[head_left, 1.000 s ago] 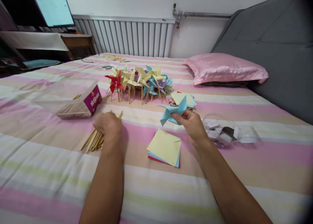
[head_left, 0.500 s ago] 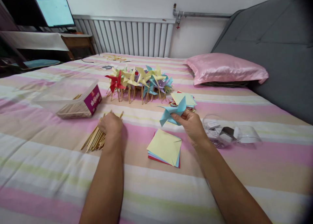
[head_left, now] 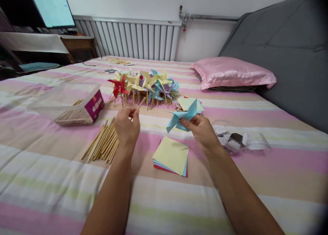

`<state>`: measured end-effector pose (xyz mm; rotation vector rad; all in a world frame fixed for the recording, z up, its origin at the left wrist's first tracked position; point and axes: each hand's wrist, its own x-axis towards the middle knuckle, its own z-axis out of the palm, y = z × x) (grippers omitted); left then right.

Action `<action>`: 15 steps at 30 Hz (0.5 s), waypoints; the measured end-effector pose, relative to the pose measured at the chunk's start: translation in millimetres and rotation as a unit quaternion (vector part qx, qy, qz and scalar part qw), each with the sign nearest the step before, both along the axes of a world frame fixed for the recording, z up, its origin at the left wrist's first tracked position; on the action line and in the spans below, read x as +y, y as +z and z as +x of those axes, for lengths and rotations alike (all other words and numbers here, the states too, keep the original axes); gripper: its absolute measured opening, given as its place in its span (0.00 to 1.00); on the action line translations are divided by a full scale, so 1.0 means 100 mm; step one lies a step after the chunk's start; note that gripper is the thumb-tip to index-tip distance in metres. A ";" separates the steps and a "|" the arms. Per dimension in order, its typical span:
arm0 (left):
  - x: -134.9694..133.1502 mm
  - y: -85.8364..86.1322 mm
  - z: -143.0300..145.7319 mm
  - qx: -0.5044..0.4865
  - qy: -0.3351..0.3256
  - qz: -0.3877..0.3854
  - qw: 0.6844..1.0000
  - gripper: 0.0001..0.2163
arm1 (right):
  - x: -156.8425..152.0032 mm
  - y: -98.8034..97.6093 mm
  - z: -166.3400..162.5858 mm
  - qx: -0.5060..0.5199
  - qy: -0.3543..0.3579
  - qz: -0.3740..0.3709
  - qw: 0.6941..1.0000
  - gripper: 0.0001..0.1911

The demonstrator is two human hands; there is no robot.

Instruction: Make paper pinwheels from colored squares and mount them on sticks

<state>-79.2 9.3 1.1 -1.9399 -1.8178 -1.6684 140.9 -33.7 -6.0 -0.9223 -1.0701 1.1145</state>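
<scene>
My left hand (head_left: pixel 127 127) is closed on a thin wooden stick (head_left: pixel 141 103), whose tip points up and to the right. Below and left of that hand lies a pile of wooden sticks (head_left: pixel 102 142) on the bed. A folded light-blue paper pinwheel (head_left: pixel 183 116) is pinched between the thumb and fingers of my right hand (head_left: pixel 201 129). Between my forearms rests a stack of square papers (head_left: pixel 171 155), pale yellow on top with blue and red edges below; slits show at its corners.
Finished pinwheels (head_left: pixel 143 84) on sticks stand bunched at the back. A clear plastic box (head_left: pixel 74 105) holding sticks is at left. More paper squares (head_left: pixel 191 104) lie behind my right hand, with small clear cups (head_left: pixel 256 141) at right. A pink pillow (head_left: pixel 233 72) lies farther back.
My left hand has risen from the stick pile and moved right, with one stick in it. My right hand still holds the blue pinwheel in nearly the same place.
</scene>
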 end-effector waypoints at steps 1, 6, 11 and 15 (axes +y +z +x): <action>-0.01 -0.01 0.07 -0.043 -0.068 0.011 0.997 0.06 | 0.00 0.01 0.01 0.002 0.005 0.011 1.000 0.12; -0.07 -0.06 0.28 -0.179 -0.277 0.001 0.944 0.06 | -0.08 0.10 0.03 -0.043 0.019 0.054 0.997 0.11; -0.12 -0.04 0.28 -0.162 -0.330 0.003 0.930 0.05 | -0.23 0.31 0.01 -0.199 0.019 0.224 0.954 0.02; -0.16 0.05 0.24 -0.126 -0.349 0.021 0.928 0.05 | -0.29 0.38 0.01 -0.319 -0.055 0.345 0.881 0.05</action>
